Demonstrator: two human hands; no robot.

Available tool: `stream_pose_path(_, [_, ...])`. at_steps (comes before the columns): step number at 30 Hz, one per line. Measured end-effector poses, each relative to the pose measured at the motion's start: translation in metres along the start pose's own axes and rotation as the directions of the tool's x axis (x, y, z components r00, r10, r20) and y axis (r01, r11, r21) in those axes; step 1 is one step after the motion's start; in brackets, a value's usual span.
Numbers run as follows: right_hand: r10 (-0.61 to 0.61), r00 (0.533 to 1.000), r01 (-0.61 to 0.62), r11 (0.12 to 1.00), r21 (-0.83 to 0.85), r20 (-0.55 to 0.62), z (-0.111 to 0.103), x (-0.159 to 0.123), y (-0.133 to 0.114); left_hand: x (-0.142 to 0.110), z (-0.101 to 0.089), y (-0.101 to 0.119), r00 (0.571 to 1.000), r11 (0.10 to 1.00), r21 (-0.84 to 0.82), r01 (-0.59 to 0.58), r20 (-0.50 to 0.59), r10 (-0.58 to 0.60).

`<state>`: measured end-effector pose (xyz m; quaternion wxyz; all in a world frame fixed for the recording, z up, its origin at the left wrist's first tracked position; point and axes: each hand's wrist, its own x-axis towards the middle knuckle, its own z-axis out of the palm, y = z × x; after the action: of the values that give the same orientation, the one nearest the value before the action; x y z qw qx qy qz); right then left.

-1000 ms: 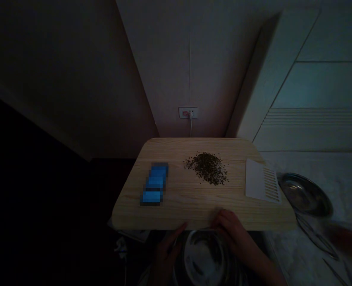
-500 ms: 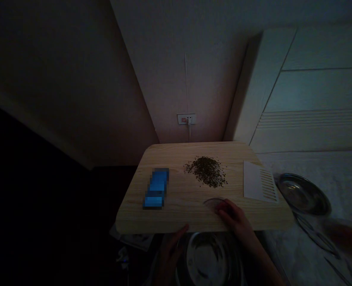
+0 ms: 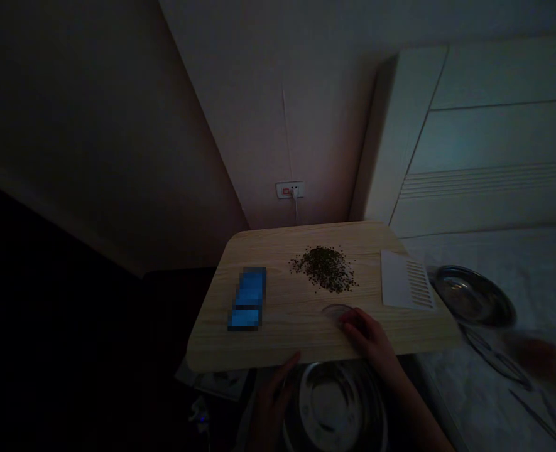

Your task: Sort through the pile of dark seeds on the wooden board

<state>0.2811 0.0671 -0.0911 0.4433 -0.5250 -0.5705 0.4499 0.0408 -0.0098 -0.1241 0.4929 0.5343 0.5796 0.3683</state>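
Observation:
My right hand (image 3: 367, 333) rests low over the light wooden tabletop (image 3: 278, 333), fingers pinched on a thin, see-through piece with a curved edge (image 3: 337, 308). Its exact kind is hard to make out in the dim light. Just beyond it lies a loose pile of small dark green grains (image 3: 327, 269), like beans. My left hand (image 3: 278, 389) is at the table's front edge, one finger stretched up to the edge and the thumb apart from it. Beside that hand, below the edge, sits a shiny metal bowl (image 3: 329, 402).
A pixelated blue-screened slab (image 3: 248, 300) lies on the table's left. At right is a white slotted scraper (image 3: 406, 280). Beyond, on white bedding, stand a metal bowl (image 3: 475, 296) and some dark cords or straps (image 3: 494, 361), near a blurred reddish shape (image 3: 544, 359). A wall socket (image 3: 290, 190) holds a plug.
The view has shifted slightly. My right hand still pinches the clear curved piece in nearly the same spot, and my left hand stays at the edge. The grain pile looks unchanged.

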Motion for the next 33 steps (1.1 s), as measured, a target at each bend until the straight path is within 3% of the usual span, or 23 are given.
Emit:
stream_pose_path(11, [0.006,1.0,-0.006,1.0,0.006,-0.001,0.003,0.0,-0.006,0.001,-0.002,0.0,1.0,0.999,0.025,0.021,0.002,-0.021])
stream_pose_path(18, [0.01,1.0,-0.01,1.0,0.014,0.019,0.002,-0.002,-0.01,0.001,0.0,-0.003,0.997,0.998,0.026,0.057,-0.052,-0.056])
stream_pose_path(25, [0.029,1.0,-0.029,0.998,0.051,-0.009,0.002,-0.001,-0.007,0.002,-0.005,0.008,0.994,0.994,0.02,0.108,-0.031,-0.107])
stream_pose_path(33, [0.034,0.999,-0.033,0.999,0.013,-0.003,0.001,-0.002,-0.008,0.009,-0.014,0.001,0.995,0.995,0.066,0.077,0.055,-0.081])
